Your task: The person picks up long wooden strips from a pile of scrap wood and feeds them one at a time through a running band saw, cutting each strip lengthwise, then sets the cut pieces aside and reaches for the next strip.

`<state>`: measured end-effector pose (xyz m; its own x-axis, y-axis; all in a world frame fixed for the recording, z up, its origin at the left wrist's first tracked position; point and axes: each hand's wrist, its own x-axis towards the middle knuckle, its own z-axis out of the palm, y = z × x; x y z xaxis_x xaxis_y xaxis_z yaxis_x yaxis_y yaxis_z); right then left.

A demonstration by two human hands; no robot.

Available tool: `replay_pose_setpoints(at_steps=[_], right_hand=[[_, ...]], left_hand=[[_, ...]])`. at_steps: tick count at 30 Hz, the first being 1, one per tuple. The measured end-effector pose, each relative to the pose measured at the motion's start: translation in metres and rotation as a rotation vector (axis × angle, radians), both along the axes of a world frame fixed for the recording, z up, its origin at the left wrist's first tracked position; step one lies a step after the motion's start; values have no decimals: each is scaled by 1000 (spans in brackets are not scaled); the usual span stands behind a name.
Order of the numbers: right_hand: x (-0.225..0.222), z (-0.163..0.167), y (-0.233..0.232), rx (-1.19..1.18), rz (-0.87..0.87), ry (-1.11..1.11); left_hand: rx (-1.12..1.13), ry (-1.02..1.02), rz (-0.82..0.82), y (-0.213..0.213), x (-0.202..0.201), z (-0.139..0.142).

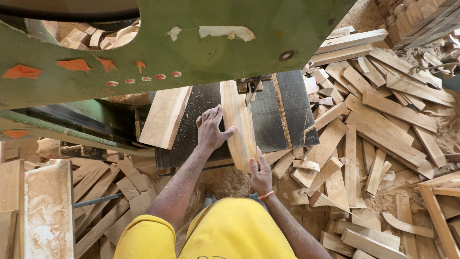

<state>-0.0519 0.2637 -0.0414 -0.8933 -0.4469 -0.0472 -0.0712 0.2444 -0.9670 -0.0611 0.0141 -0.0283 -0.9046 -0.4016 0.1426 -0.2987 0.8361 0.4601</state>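
**Two hands on a board at the saw table**

Above both hands, the green saw housing (191,43) fills the top of the view, its paint chipped to orange patches. Beneath it lies the dark saw table (287,115), dusted with sawdust. To the right of the hands, a wide heap of offcuts (378,124) covers the sandy floor; to the left, more scrap boards (100,201) lie piled. No bin or box holds any of it; the wood lies loose.

On the table, left of the left hand, a pale plank (165,117) rests at a slant. Between the two hands runs the curved board (239,124), lying lengthwise on the table, its far end near the blade guide (253,86).

The left hand (212,129) lies flat and released, fingers spread forward, thumb touching the board's left edge. The right hand (261,175), an orange band at its wrist, cups the board's near end, fingers hidden behind it. Both forearms are sawdust-flecked.
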Motion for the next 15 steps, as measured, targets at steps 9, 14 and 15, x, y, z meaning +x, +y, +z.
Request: replay_pose_setpoints(at_steps=[9, 14, 15], right_hand=[[8, 21, -12, 90, 4, -69], [5, 11, -5, -9, 89, -224], [6, 8, -2, -11, 85, -266]], left_hand=[[-3, 12, 5, -6, -6, 3], [223, -200, 91, 34, 8, 19], [217, -173, 100, 49, 13, 21]])
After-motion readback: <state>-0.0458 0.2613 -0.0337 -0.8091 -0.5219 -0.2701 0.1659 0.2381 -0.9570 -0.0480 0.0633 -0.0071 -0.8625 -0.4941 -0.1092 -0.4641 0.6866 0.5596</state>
